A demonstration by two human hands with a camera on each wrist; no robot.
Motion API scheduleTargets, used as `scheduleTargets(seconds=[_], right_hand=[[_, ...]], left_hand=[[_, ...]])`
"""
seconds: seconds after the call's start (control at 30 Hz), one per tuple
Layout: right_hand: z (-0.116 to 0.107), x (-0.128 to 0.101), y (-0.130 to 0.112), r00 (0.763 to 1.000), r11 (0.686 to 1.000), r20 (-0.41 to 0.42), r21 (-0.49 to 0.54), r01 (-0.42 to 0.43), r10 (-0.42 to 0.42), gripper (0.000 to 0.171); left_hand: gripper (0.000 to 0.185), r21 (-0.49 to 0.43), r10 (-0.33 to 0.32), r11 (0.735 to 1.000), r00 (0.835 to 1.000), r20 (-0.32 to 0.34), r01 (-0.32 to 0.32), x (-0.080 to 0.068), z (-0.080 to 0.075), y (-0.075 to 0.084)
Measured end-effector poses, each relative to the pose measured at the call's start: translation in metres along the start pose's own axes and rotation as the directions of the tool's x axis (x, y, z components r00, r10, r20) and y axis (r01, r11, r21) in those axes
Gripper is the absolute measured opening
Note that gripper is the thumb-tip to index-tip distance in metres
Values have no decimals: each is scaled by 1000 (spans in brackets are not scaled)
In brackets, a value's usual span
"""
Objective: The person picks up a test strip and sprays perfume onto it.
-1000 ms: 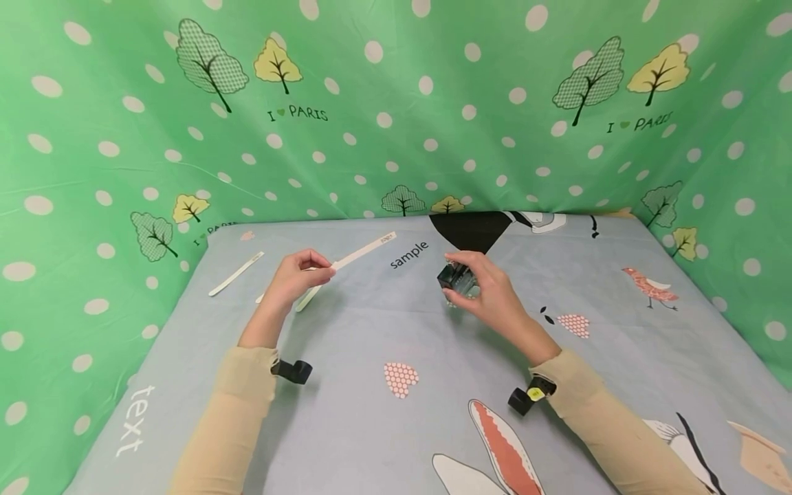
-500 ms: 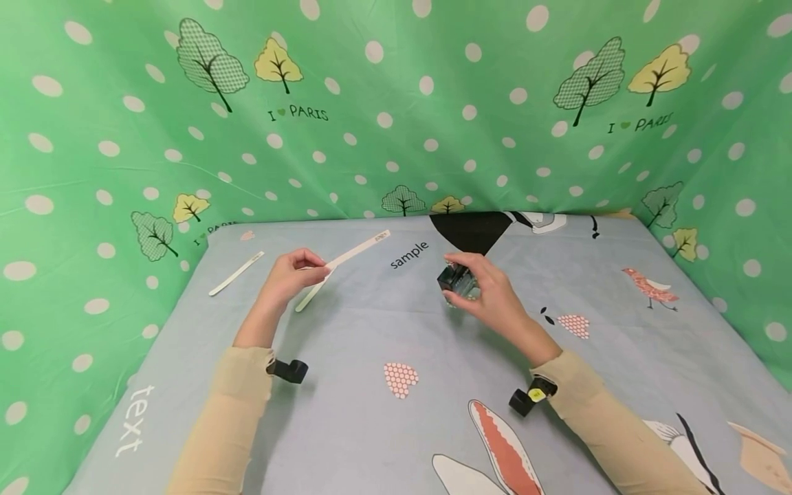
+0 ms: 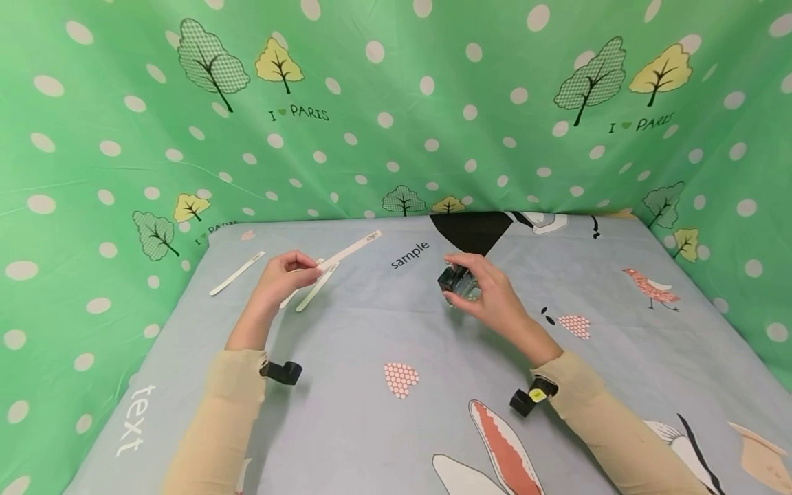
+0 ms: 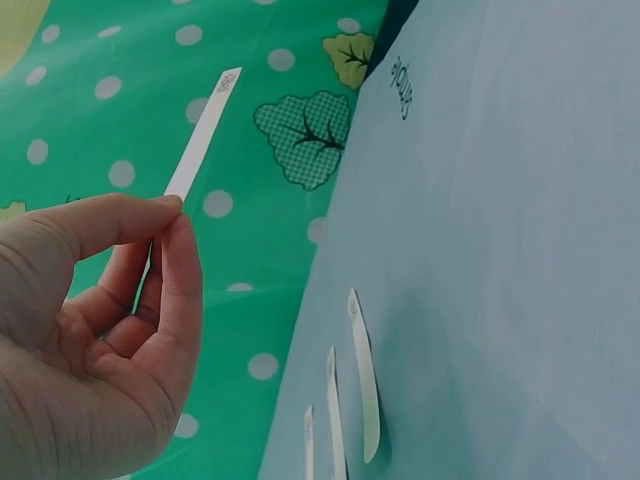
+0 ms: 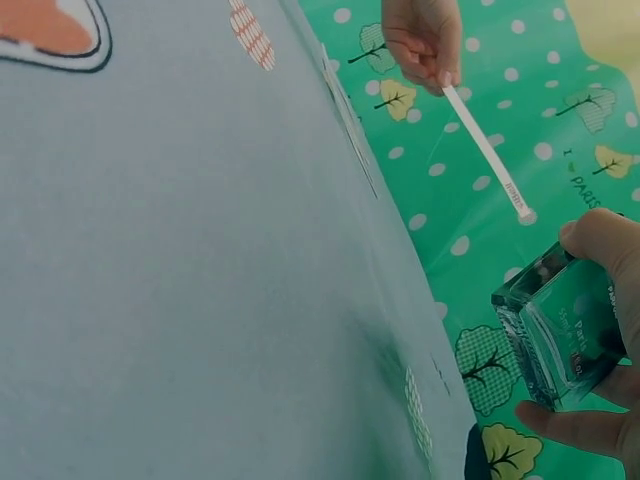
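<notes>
Drawing the left hand [image 3: 286, 276] slightly toward the left edge of the blue-grey, cloth-covered table [image 3: 346, 433] since half a second ago, carrying along a long, flat, narrow white paper-like strip [image 3: 350, 252]. Pinching it by one end between thumb and fingertip above the table, pointing its small-printed end toward the far edge. Keeping the right hand [image 3: 485, 292] almost unmoved, nearer the far edge than the near one, gripping a clear, teal-tinted, square-sided glass bottle [image 5: 570, 335] with pale lettering between thumb and spread fingers. Leaving one matching white strip [image 3: 238, 274] lying near the left edge, and two more white strips [image 3: 317, 287] lying just beside each other, closer to the middle. Apparently being at the step of steadying strip and bottle in the air, apart and not touching. Calling next, by judgement, for a light, even pinch, sparing the thin strip from bending, and a firm hold on smooth glass.
</notes>
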State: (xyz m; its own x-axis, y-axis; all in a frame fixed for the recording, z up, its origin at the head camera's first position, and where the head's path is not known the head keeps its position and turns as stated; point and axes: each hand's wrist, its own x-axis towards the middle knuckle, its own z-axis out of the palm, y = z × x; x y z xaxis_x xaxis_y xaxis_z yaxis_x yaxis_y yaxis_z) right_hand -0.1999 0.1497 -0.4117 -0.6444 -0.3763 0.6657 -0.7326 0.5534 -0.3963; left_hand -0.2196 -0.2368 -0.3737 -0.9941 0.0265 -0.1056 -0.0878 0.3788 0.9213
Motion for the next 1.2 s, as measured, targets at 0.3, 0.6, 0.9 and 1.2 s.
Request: scheduleTargets(seconds=[0.3, 0.6, 0.9, 1.2], right_hand=[[1, -2, 2, 1000, 1000, -8, 4, 3, -3, 67], [0, -3, 3, 1000, 1000, -4, 7, -11, 11, 67], [0, -4, 4, 1000, 1000, -3, 8, -8, 8, 67], [1, -5, 5, 1000, 1000, -1, 13, -5, 5, 67]], left_hand=[[17, -23, 2, 1000, 1000, -5, -2, -4, -6, -2], [12, -22, 4, 1000, 1000, -22, -4, -7, -14, -6], [10, -14, -15, 1000, 999, -38, 14, -8, -24, -13], [20, 11, -57, 998, 996, -74, 58, -10, -35, -20]])
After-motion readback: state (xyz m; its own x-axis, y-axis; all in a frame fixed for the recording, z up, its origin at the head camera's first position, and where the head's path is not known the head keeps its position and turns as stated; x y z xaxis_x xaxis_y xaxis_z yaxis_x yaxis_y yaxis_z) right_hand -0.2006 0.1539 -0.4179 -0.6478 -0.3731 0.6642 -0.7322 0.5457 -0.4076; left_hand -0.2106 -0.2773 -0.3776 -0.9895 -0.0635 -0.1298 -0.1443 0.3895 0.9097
